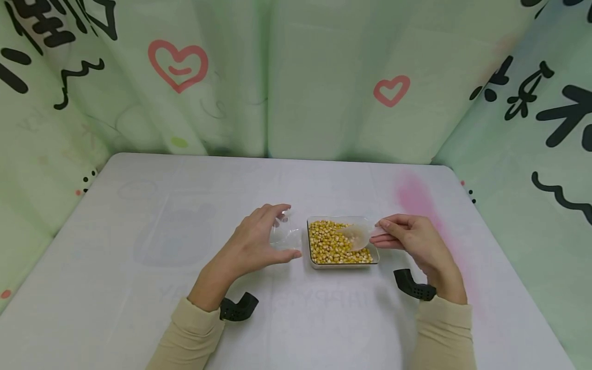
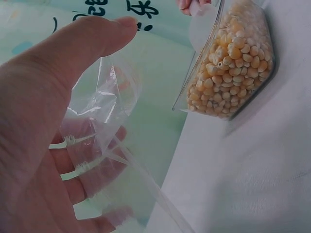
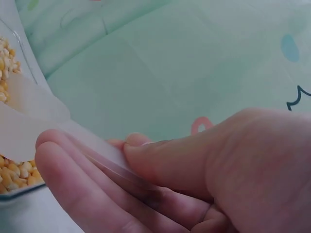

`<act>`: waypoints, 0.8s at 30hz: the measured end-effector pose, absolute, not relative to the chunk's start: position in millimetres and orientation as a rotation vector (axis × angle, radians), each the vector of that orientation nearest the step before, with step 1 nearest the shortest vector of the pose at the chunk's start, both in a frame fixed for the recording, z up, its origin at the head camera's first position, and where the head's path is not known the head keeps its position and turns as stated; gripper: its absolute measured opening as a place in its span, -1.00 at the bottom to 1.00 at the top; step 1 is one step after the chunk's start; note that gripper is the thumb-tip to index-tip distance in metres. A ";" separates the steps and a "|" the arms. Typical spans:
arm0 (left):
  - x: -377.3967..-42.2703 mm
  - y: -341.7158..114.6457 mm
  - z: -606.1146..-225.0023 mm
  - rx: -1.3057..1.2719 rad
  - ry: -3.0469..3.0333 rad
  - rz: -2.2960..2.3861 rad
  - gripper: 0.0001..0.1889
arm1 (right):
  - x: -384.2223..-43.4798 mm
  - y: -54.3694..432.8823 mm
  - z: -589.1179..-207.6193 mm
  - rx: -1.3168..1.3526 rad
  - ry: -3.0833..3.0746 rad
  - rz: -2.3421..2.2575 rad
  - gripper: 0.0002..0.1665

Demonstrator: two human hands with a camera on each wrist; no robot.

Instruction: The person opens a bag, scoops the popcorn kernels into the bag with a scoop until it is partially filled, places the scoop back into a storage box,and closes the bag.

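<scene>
A glass container (image 1: pixel 343 266) of yellow corn kernels (image 1: pixel 329 241) stands on the table. My right hand (image 1: pixel 416 239) is at its right side and pinches the handle of a pale translucent scoop (image 1: pixel 356 237) between thumb and fingers. The scoop's bowl lies over the kernels; the right wrist view shows its handle (image 3: pixel 104 148) under the thumb. Left of the container, my left hand (image 1: pixel 252 239) curves round a clear plastic bag (image 2: pixel 104 102), thumb and fingers wide apart. Through the film the fingers show faintly. No kernels are visible in the bag.
A white cloth covers the table (image 1: pixel 162 231), with a pink patch (image 1: pixel 416 192) at the right. Green curtains (image 1: pixel 314 77) with red hearts and black lettering enclose the back and sides. Black wrist mounts (image 1: pixel 238 307) sit on both forearms.
</scene>
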State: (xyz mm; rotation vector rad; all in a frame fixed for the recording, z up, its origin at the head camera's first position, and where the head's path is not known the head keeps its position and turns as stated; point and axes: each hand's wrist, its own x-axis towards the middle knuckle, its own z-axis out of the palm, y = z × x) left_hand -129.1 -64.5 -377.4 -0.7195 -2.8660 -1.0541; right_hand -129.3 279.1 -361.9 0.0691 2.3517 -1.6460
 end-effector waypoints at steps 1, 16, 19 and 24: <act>-129.0 -64.3 -377.3 -0.719 -2.867 -1.056 -0.07 | -129.5 278.4 -362.2 0.062 2.351 -1.654 -0.52; -127.0 -62.0 -375.6 -0.714 -2.874 -1.051 -0.07 | -130.9 268.1 -362.9 0.122 2.384 -1.626 -0.52; -127.5 -61.4 -375.8 -0.708 -2.879 -1.055 -0.08 | -132.7 265.4 -363.8 0.119 2.389 -1.632 -0.53; -128.2 -60.2 -376.4 -0.702 -2.893 -1.059 -0.08 | -134.3 262.3 -366.1 0.121 2.397 -1.633 -0.57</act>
